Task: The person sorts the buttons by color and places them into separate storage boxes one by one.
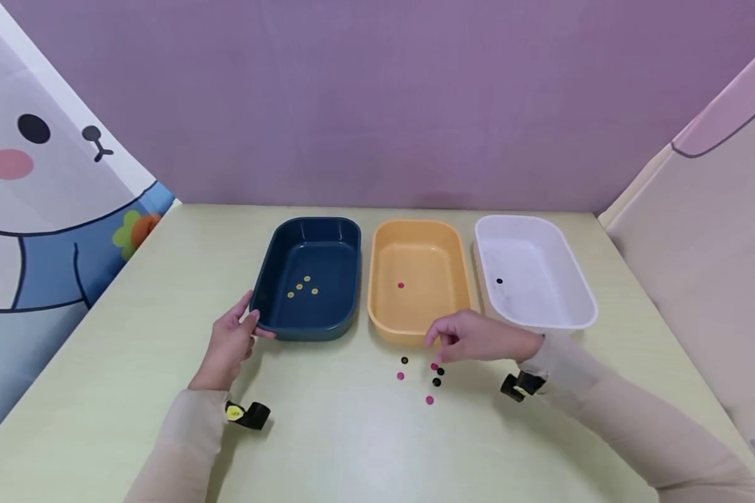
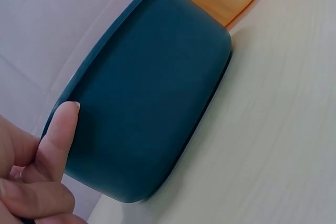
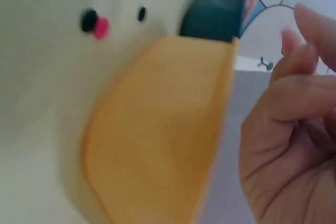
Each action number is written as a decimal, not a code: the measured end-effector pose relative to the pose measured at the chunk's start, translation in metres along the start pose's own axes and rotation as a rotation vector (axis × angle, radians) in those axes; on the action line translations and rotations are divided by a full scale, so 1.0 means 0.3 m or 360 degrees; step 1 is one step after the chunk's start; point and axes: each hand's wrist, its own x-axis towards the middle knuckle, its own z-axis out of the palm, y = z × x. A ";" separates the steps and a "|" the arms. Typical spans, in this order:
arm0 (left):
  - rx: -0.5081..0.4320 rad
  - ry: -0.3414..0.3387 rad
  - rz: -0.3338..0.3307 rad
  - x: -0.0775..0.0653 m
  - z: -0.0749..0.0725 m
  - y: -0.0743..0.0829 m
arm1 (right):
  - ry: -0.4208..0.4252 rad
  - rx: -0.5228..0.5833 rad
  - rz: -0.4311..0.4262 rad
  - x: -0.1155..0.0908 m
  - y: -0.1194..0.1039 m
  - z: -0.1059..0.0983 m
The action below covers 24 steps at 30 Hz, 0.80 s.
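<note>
My left hand (image 1: 229,346) grips the near left corner of a dark blue tray (image 1: 307,332), fingers under the rim and along its outer wall; the left wrist view shows that wall (image 2: 142,93) close up. Several small yellow buttons (image 1: 299,286) lie inside. My right hand (image 1: 478,337) is over the near edge of an orange-yellow tray (image 1: 386,323), its fingers loosely bent, with no button visible between them. Below its fingertips on the table lie three pink buttons (image 1: 430,400) and three black buttons (image 1: 437,382), one pink and one black overlapping in the right wrist view.
One pink button (image 1: 400,285) lies in the orange-yellow tray. To its right stands a white tray (image 1: 579,323) holding one black button (image 1: 500,281). The three trays stand in a row on a pale table (image 1: 327,447), before a purple backdrop (image 1: 377,105).
</note>
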 end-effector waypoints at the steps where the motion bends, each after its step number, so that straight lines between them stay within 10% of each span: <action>1: -0.0002 0.0000 0.0004 0.001 0.000 0.000 | -0.0021 0.0017 0.0000 0.002 0.005 0.010; 24: 0.0078 0.0029 -0.0008 0.001 0.004 0.005 | -0.0216 0.0179 0.0188 0.014 0.115 0.121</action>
